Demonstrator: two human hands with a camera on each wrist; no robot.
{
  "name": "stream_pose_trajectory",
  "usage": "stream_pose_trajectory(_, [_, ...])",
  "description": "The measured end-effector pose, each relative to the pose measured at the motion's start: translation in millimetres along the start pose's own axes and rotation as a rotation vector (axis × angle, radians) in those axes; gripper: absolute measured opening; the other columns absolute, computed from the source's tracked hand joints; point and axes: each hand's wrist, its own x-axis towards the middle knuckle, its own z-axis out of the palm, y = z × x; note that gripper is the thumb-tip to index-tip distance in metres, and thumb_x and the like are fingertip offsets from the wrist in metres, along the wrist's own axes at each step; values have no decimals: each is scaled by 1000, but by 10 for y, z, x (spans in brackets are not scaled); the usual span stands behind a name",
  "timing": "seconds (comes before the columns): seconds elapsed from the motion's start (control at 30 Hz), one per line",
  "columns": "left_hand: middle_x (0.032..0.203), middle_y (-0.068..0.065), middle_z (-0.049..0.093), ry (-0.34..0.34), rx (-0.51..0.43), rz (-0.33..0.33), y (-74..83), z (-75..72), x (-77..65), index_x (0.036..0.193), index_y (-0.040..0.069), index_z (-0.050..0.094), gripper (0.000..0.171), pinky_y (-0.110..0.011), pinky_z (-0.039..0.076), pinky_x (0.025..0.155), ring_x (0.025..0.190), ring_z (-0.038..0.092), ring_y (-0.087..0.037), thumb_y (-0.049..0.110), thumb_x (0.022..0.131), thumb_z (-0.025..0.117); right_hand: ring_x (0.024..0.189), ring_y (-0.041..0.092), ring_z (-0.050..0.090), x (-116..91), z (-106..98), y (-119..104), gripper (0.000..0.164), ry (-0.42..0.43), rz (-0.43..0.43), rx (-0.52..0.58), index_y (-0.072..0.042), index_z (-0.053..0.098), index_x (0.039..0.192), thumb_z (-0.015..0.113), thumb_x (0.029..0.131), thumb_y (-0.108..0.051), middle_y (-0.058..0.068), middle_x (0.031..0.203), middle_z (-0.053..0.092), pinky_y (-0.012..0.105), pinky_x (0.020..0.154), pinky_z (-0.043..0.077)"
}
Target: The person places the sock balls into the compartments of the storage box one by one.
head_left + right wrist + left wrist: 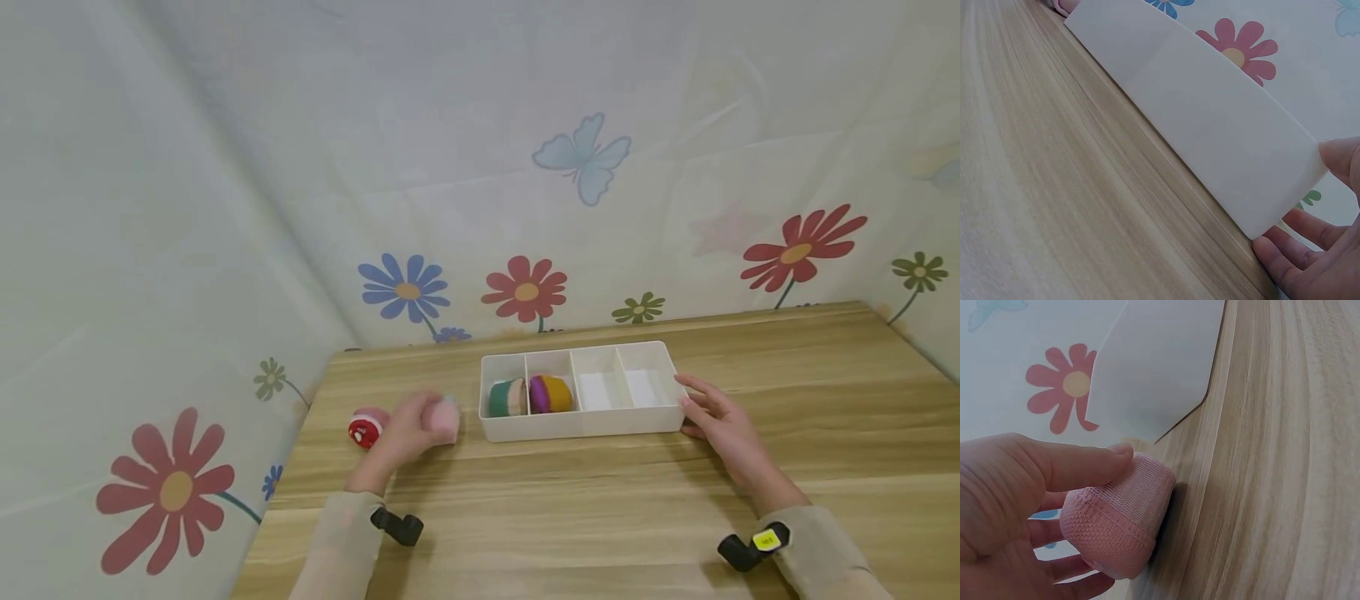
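My left hand holds a rolled pink sock just left of the white divided box. In the left wrist view the thumb lies on top of the sock and the fingers come round its far side. Left of this hand lies a rolled red, white and pink sock, partly hidden by it. Against the box's right end rests my right hand, its thumb at the upper edge and fingers by the bottom corner in the right wrist view. A green and cream sock and a purple and yellow sock sit in the two left compartments.
Wooden table extends around the box and in front of it. A pale flowered cloth hangs behind the table's back edge and along its left side. Thin white dividers separate the box's compartments. A black wrist camera is worn on each wrist.
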Motion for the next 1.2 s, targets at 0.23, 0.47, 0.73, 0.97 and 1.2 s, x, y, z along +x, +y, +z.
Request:
stream_pose_trajectory(0.23, [128, -11, 50, -19, 18, -17, 12, 9, 0, 126, 7, 52, 64, -48, 36, 99, 116, 45, -29, 20, 71, 81, 92, 0, 55, 13, -2, 19, 56, 7, -8, 2, -9, 36, 142, 51, 95, -36, 30, 134, 38, 24, 76, 51])
stream_pose_trajectory(0.47, [130, -10, 48, -24, -3, -34, 8, 19, -13, 127, 9, 50, 68, -49, 36, 98, 115, 45, -28, 22, 69, 83, 92, 1, 56, 19, 1, 23, 55, 6, -10, 16, -10, 36, 142, 50, 95, -35, 30, 134, 38, 24, 76, 51])
stream_pose_trajectory(0.73, [129, -11, 49, -10, 9, -14, 31, 29, -13, 127, 8, 51, 67, -48, 37, 97, 114, 46, -28, 19, 69, 82, 91, 4, 57, 18, -8, 19, 55, 8, -11, 26, -9, 36, 142, 50, 95, -34, 31, 133, 38, 24, 76, 51])
stream_pose_trajectory(0.97, [127, -11, 49, -7, 40, -4, 39, 41, -4, 127, 8, 50, 68, -48, 40, 94, 110, 47, -27, 20, 69, 82, 90, 3, 57, 14, -8, 8, 54, 11, -18, 20, -10, 37, 142, 50, 95, -34, 31, 132, 39, 24, 75, 51])
stream_pose_trajectory(1.2, [127, -7, 49, -3, 27, -27, 34, 53, -30, 127, 14, 51, 70, -49, 41, 92, 109, 48, -26, 23, 67, 84, 91, 3, 56, 17, -1, 21, 54, 10, -16, 14, -10, 37, 142, 50, 95, -34, 30, 134, 39, 25, 76, 51])
